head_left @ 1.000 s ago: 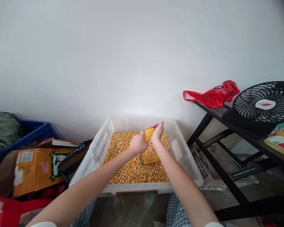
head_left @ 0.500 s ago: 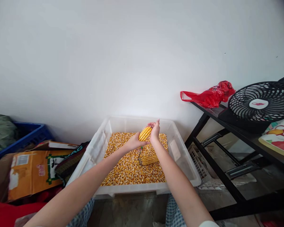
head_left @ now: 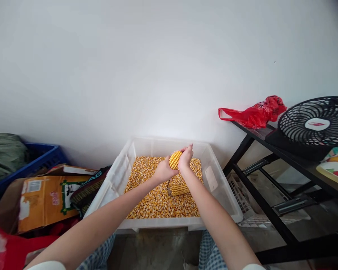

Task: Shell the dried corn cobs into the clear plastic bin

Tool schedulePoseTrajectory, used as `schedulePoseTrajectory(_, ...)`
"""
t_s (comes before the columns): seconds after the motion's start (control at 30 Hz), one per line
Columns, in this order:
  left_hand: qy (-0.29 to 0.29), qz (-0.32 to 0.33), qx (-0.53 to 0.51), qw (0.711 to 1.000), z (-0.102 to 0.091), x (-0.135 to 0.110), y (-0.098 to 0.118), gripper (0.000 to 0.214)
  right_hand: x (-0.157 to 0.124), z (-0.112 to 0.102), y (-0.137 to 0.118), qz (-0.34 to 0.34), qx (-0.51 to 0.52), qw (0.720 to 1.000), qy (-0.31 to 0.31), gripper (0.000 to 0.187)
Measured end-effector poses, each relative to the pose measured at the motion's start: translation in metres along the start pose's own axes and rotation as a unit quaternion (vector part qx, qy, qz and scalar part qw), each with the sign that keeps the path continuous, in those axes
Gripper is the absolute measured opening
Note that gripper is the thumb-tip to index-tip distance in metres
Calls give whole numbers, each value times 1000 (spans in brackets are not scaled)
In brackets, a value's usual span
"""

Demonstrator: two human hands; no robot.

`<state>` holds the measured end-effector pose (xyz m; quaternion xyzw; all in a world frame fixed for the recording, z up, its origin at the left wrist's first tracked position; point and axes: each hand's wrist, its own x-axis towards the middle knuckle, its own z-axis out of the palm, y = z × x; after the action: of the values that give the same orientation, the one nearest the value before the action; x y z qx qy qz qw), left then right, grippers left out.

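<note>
Both my hands grip one yellow corn cob above a clear plastic bin full of loose corn kernels. My left hand wraps the cob's lower end. My right hand closes round its upper side. A second corn cob lies on the kernels just below my hands.
A black metal rack stands to the right with a red plastic bag and a black fan on top. At the left are an orange cardboard box, a blue crate and a green bundle. A white wall rises behind.
The cob turned in my hands: it tilted out to the left half a second ago and is now gripped tightly by both hands again. The view shifted slightly.
</note>
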<state>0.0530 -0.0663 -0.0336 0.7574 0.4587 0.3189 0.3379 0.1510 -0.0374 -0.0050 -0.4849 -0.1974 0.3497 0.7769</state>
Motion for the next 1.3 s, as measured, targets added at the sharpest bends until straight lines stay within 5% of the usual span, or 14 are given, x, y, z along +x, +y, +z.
schedulePoseTrajectory(0.2,-83,-33,-171,981,2,-2,0,47,0,-6,0,-117,-120,986,3,58)
schedulePoseTrajectory(0.37,-142,-32,-255,956,5,-3,-3,41,2,-8,-1,-143,-160,977,11,59)
schedulePoseTrajectory(0.43,-137,-24,-237,961,4,-1,-6,42,6,-8,-3,-97,-137,986,10,58)
schedulePoseTrajectory(0.57,-11,3,-14,1000,0,5,-12,44,14,-7,-2,115,6,992,-59,58)
schedulePoseTrajectory(0.7,44,35,190,980,-3,5,-13,35,9,-3,5,203,93,973,-60,54)
schedulePoseTrajectory(0.83,39,13,203,978,0,2,-6,38,-2,4,8,119,83,989,-1,46)
schedulePoseTrajectory(1.07,53,-8,60,997,2,-2,0,40,-3,6,9,-11,2,1000,-29,48)
schedulePoseTrajectory(1.3,-23,-12,-167,986,11,2,2,39,6,-3,3,-85,-56,994,-51,52)
